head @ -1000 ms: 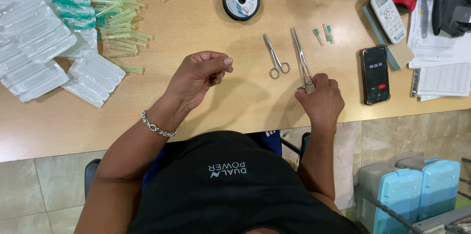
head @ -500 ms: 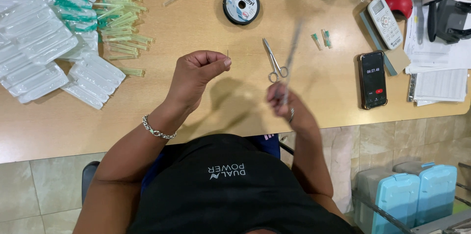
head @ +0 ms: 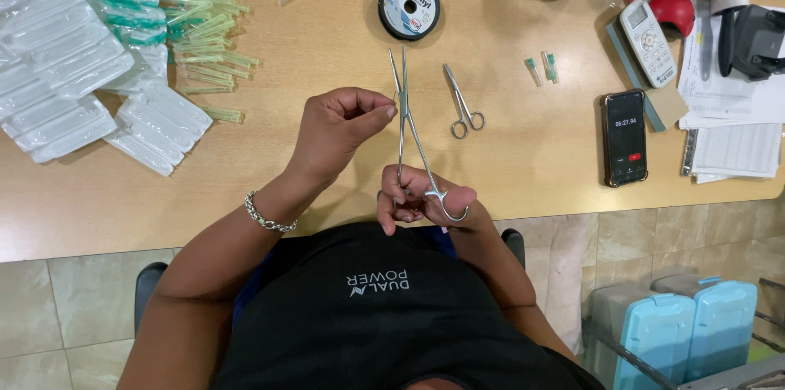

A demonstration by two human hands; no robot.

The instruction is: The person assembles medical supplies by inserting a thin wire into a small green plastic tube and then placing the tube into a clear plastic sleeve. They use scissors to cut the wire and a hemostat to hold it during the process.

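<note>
My right hand (head: 425,198) holds long steel forceps (head: 406,112) by the finger rings, thumb through one ring, jaws parted and pointing away from me. My left hand (head: 339,128) is closed, thumb and forefinger pinched together right beside the forceps' pivot; whatever it pinches is too small to make out. A small pair of steel scissors (head: 462,102) lies on the wooden table (head: 523,169) just right of the forceps. A round spool of thread (head: 410,6) lies beyond the forceps tips.
Clear plastic packets (head: 65,87) and several green-tipped needle caps (head: 204,30) cover the table's left. Two small green-capped pieces (head: 541,69) lie right of the scissors. A phone (head: 625,137), a remote-like handset (head: 648,32), papers (head: 736,112) and bags sit at right. Blue cases (head: 695,333) stand on the floor.
My right hand picked the long forceps off the table, carried them left and toward me, and now holds them open beside my left hand's pinched fingers. The left hand barely moved.
</note>
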